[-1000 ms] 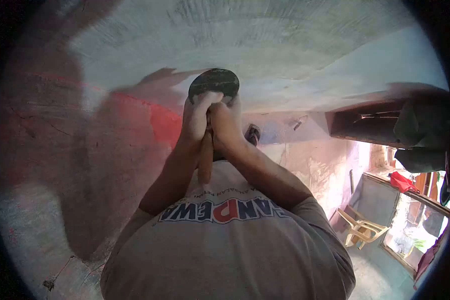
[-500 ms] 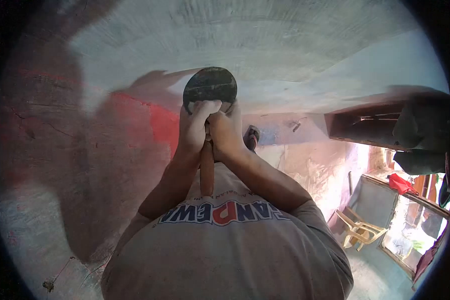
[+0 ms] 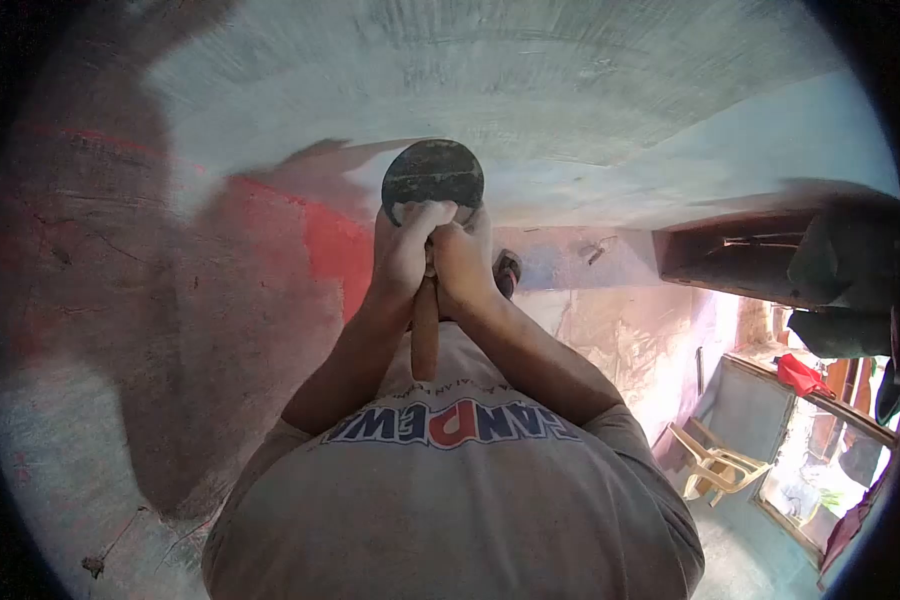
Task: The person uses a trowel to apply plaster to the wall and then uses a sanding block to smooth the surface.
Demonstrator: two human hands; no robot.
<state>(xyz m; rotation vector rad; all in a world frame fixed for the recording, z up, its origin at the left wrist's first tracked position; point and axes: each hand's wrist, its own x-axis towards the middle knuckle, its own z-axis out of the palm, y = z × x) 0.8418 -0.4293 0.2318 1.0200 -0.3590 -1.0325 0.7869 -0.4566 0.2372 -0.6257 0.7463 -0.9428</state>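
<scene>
Both hands are closed together at the near edge of a round, dark, disc-headed tool (image 3: 433,172). Its face is black, with pale smears and a light line across it. My left hand (image 3: 410,245) wraps in from the left, its pale, dusty thumb lying over the disc's lower edge. My right hand (image 3: 462,258) presses against it from the right, fingers curled in. Below the hands, a brown, wood-like handle (image 3: 424,335) points back at my shirt. The disc overlaps the grey, streaked wall (image 3: 530,90) in this view. How handle and disc join is hidden by my hands.
Red paint (image 3: 335,250) marks the surface to the left, under broad shadows. Dark footwear (image 3: 508,272) shows right of my hands. Further right are a dark shelf-like recess (image 3: 740,250), a cream plastic chair (image 3: 715,462) and a red cloth (image 3: 802,375) by a bright opening.
The disc and both hands have shifted slightly to the right in view, and the handle with them. The grip looks the same.
</scene>
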